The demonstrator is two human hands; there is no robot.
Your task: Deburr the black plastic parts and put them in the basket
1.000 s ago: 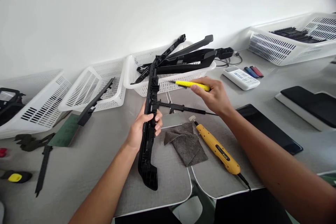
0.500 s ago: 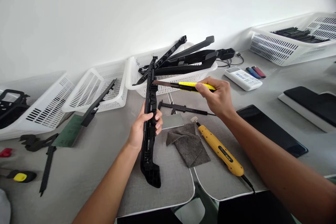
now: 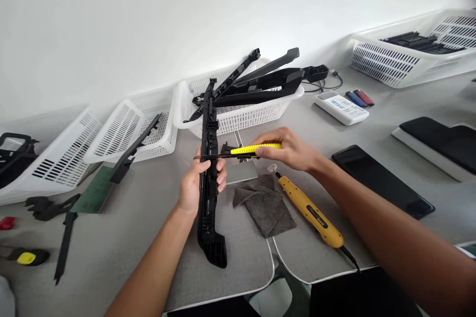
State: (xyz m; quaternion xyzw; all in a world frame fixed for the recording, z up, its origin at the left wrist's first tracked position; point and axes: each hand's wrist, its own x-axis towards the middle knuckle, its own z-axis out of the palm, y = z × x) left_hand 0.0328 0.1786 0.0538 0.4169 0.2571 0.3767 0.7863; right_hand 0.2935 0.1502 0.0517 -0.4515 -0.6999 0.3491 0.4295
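My left hand (image 3: 191, 185) grips a long black plastic trim piece (image 3: 210, 124) around its middle, thumb in front and fingers behind. The piece stands nearly upright in view, its wider hooked end at the bottom. In my right hand (image 3: 292, 150) is a yellow and black utility knife (image 3: 245, 149), held level with its blade pointing left. The blade crosses the trim piece just above my left thumb; whether it touches the plastic is hard to see.
A white basket (image 3: 245, 121) of black trim parts stands behind. A yellow corded rotary tool (image 3: 312, 213), a grey cloth (image 3: 269, 213) and a black phone-like slab (image 3: 383, 178) lie on the table. At left are another white basket (image 3: 156, 146) and a green sheet (image 3: 94, 190).
My right hand has brought the knife down and left, from the upper part of the trim piece to beside my left thumb. My left hand keeps its grip.
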